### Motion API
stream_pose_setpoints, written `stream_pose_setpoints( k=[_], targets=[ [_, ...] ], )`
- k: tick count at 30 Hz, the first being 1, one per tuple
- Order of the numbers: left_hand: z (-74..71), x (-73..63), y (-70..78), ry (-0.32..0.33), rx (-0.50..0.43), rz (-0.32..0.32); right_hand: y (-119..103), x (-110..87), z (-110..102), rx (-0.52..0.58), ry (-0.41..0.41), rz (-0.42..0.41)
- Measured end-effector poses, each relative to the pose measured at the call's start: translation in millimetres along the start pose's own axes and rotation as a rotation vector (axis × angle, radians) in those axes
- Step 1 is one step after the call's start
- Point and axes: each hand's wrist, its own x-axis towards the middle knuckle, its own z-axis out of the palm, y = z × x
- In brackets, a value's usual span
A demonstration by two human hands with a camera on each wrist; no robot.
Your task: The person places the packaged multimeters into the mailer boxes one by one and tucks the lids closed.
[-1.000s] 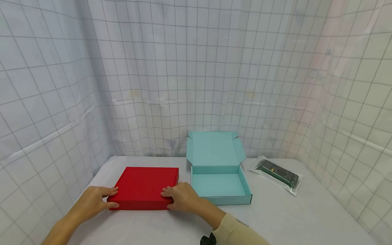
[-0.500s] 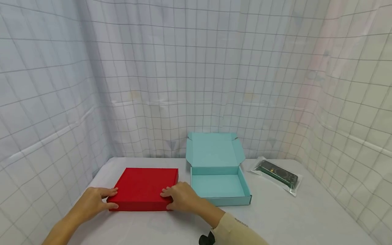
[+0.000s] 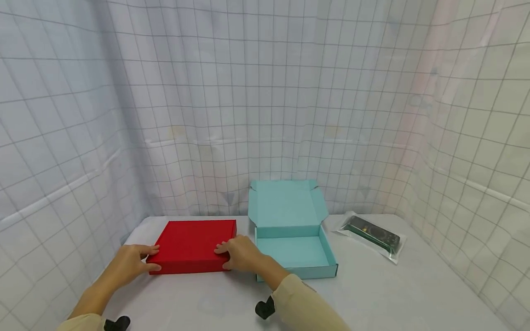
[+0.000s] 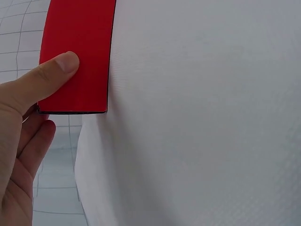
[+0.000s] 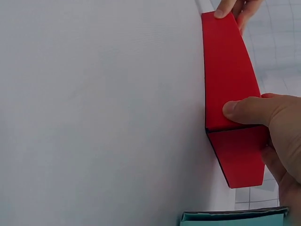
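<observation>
A flat red cardboard box [image 3: 194, 239] with its lid closed sits at the left of the white table. My left hand [image 3: 130, 263] grips its near left corner, thumb on the front wall and fingers around the side. At the near right corner my right hand [image 3: 242, 253] holds the box the same way, its thumb [image 5: 244, 111] on the red front wall in the right wrist view. Just right of it stands a light teal box [image 3: 294, 250], lid raised and nothing inside.
At the far right lies a dark, remote-like item [image 3: 372, 231] in a clear plastic bag. White grid-patterned curtains [image 3: 281, 92] enclose the back and both sides of the white-covered table [image 3: 372, 294].
Both hands have shifted the red box a little away from me, toward the back of the table. The head view has turned slightly. The teal box and bagged item stay put.
</observation>
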Motion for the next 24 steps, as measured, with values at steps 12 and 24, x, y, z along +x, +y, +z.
stream_pose_setpoints(
  k=[12, 24],
  targets=[
    [-12.9, 9.1, 14.0, -0.083, 0.039, -0.035, 6.7, 2.2, -21.6, 0.168, -0.095, 0.037],
    [-14.4, 19.6, 33.1, -0.043, -0.055, -0.04, 18.5, -4.1, -51.7, 0.311, -0.107, 0.069]
  ],
)
